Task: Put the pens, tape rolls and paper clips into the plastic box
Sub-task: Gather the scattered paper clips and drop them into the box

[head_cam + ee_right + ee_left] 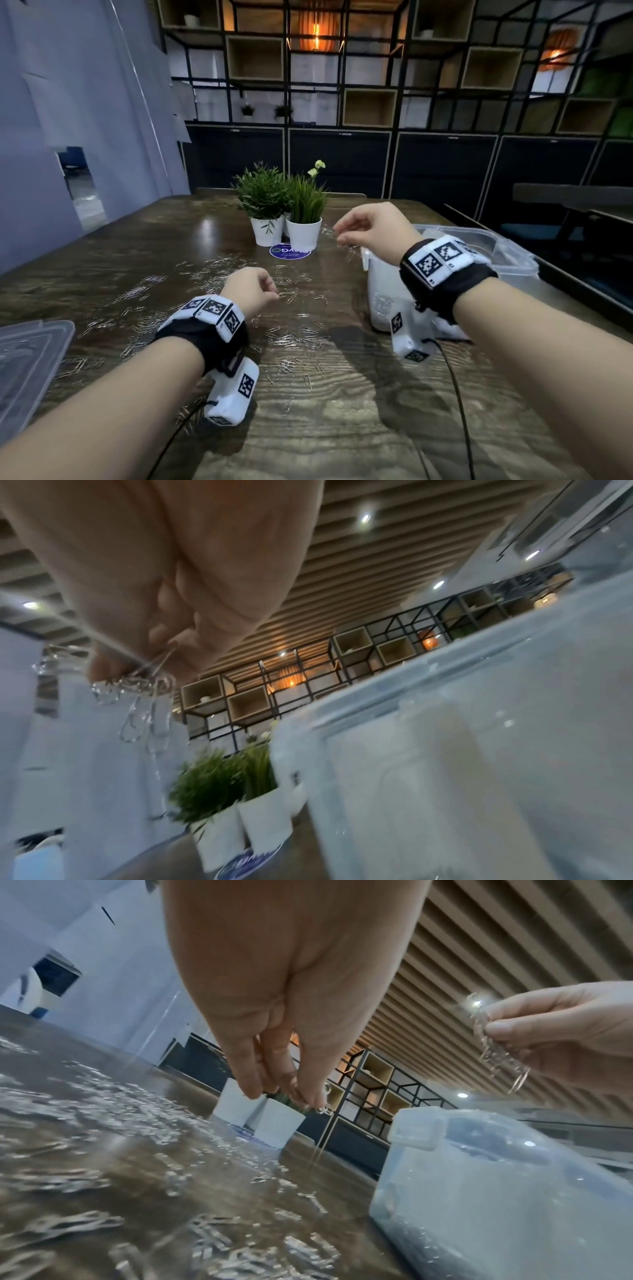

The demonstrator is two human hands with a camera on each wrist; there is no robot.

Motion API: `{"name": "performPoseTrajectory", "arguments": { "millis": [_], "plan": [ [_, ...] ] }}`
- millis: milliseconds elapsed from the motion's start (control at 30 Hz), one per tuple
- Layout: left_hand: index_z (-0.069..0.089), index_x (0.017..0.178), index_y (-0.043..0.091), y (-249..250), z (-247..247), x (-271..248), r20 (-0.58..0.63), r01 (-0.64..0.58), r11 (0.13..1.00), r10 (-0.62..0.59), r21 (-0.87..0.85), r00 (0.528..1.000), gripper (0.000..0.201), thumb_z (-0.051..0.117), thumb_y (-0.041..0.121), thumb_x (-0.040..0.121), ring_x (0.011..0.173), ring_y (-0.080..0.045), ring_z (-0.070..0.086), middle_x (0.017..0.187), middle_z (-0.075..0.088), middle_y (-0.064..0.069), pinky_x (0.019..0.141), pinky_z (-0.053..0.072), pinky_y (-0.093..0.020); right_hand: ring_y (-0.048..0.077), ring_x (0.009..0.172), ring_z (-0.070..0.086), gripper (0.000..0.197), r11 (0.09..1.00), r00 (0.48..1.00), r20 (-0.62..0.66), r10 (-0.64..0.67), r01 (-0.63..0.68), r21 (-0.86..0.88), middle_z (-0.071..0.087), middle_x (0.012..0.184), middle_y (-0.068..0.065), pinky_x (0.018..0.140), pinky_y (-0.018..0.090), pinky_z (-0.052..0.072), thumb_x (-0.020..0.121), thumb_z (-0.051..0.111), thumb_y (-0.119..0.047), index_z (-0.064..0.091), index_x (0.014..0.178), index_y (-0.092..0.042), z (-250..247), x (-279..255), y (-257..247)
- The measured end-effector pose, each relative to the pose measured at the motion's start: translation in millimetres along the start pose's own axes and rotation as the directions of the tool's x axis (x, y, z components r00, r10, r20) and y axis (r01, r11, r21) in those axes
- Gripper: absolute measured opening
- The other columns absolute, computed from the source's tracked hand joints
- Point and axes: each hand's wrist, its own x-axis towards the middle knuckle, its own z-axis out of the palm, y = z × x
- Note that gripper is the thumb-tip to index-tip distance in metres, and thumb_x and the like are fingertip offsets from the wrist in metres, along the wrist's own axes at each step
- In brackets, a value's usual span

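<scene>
the right hand was raised above the bench at about 1 o'clock in the head view, fingers and thumb pinched on a bunch of paper clips that dangled in a chain, long axis roughly vertical. it hung just left of the plastic box, which stood open at 2 o'clock; its cloudy wall let through only a pale blur, so what lay inside could not be told. the left hand was lower, near the middle, fingertips drawn together and pointing down at the bench, with what looked like a single clip at their tips. loose paper clips lay scattered flat from 9 o'clock to the centre, pointing every way. a clear lid lay at 8 o'clock. two potted plants stood at 12 o'clock.
</scene>
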Motion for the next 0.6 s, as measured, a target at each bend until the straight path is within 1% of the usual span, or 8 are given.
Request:
{"name": "performPoseTrajectory", "arguments": {
  "millis": [67, 133, 200, 267, 367, 400, 500, 600],
  "plan": [
    [0.063, 0.074, 0.021, 14.9, -1.2, 0.3, -0.016, -0.041, 0.999, 0.04, -0.023, 0.999, 0.012, 0.074, 0.022, 0.08, 0.07, -0.008, 0.053, 0.068, 0.057, 0.011, 0.06, 0.035, -0.019, 0.021, 0.076, 0.07, 0.013, 1.0, 0.997, -0.07, 0.015, -0.015, -0.005, 0.071, 0.078, 0.004, 0.08, 0.033, 0.058, 0.079, 0.077, -0.003, 0.072, 0.083, -0.014, -23.7, 4.1, 7.9],
    [0.065, 0.077, 0.019, 28.5, -1.6, 2.3, -0.023, -0.086, 0.995, 0.085, -0.048, 0.996, 0.01, 0.073, 0.024, 0.08, 0.066, -0.005, 0.052, 0.067, 0.057, 0.012, 0.055, 0.034, -0.011, 0.016, 0.072, 0.067, 0.015, 0.998, 0.989, -0.139, 0.055, -0.057, -0.015, 0.069, 0.075, 0.001, 0.082, 0.036, 0.058, 0.079, 0.077, -0.002, 0.071, 0.08, -0.016, -41.8, 7.4, 23.2],
    [0.067, 0.079, 0.018, 40.1, -2.0, 4.2, -0.026, -0.125, 0.988, 0.123, -0.085, 0.992, 0.01, 0.074, 0.025, 0.08, 0.065, -0.002, 0.053, 0.07, 0.06, 0.01, 0.055, 0.034, -0.008, 0.016, 0.071, 0.066, 0.02, 0.991, 0.976, -0.182, 0.116, -0.125, -0.038, 0.069, 0.072, 0.0, 0.081, 0.038, 0.058, 0.079, 0.077, -0.004, 0.069, 0.073, -0.022, -48.2, 8.1, 41.6],
    [0.067, 0.08, 0.019, 52.0, -2.3, 7.2, -0.032, -0.159, 0.98, 0.156, -0.122, 0.987, 0.01, 0.073, 0.027, 0.08, 0.066, -0.001, 0.053, 0.075, 0.064, 0.007, 0.056, 0.034, -0.009, 0.017, 0.07, 0.067, 0.024, 0.979, 0.962, -0.205, 0.18, -0.196, -0.057, 0.07, 0.071, 0.0, 0.08, 0.039, 0.059, 0.079, 0.077, -0.006, 0.067, 0.069, -0.025, -45.6, 6.3, 60.8],
    [0.066, 0.08, 0.019, 72.3, -4.0, 12.2, -0.041, -0.197, 0.969, 0.193, -0.15, 0.98, 0.01, 0.072, 0.026, 0.082, 0.065, -0.003, 0.054, 0.077, 0.066, 0.003, 0.056, 0.037, -0.012, 0.02, 0.068, 0.066, 0.019, 0.962, 0.945, -0.19, 0.265, -0.274, -0.022, 0.071, 0.075, 0.008, 0.081, 0.043, 0.059, 0.082, 0.073, -0.003, 0.068, 0.072, -0.018, -38.9, 3.1, 80.7],
    [0.065, 0.08, 0.019, 79.4, -4.0, 15.2, -0.045, -0.204, 0.965, 0.199, -0.166, 0.979, 0.01, 0.072, 0.026, 0.082, 0.064, -0.005, 0.054, 0.078, 0.066, 0.002, 0.056, 0.037, -0.014, 0.021, 0.068, 0.067, 0.016, 0.959, 0.944, -0.175, 0.278, -0.284, -0.006, 0.071, 0.076, 0.01, 0.08, 0.042, 0.059, 0.083, 0.071, -0.003, 0.068, 0.074, -0.016, -38.6, 3.0, 83.4],
    [0.062, 0.076, 0.021, 101.9, -0.3, 26.2, -0.062, -0.23, 0.95, 0.222, -0.212, 0.973, 0.012, 0.071, 0.025, 0.083, 0.063, -0.006, 0.053, 0.076, 0.064, 0.003, 0.056, 0.038, -0.018, 0.019, 0.072, 0.067, 0.012, 0.958, 0.949, -0.127, 0.288, -0.286, 0.035, 0.071, 0.08, 0.012, 0.076, 0.031, 0.06, 0.088, 0.064, -0.002, 0.069, 0.082, -0.011, -44.0, 2.9, 85.5],
    [0.064, 0.079, 0.021, 122.6, 10.5, 40.5, -0.087, -0.266, 0.934, 0.252, -0.237, 0.964, 0.01, 0.07, 0.026, 0.084, 0.066, -0.004, 0.053, 0.076, 0.063, 0.005, 0.057, 0.037, -0.019, 0.018, 0.075, 0.067, 0.01, 0.948, 0.943, -0.128, 0.307, -0.292, 0.122, 0.071, 0.085, 0.016, 0.076, 0.031, 0.059, 0.091, 0.06, -0.001, 0.07, 0.091, -0.003, -48.2, -1.4, 88.0]
  ]
}}
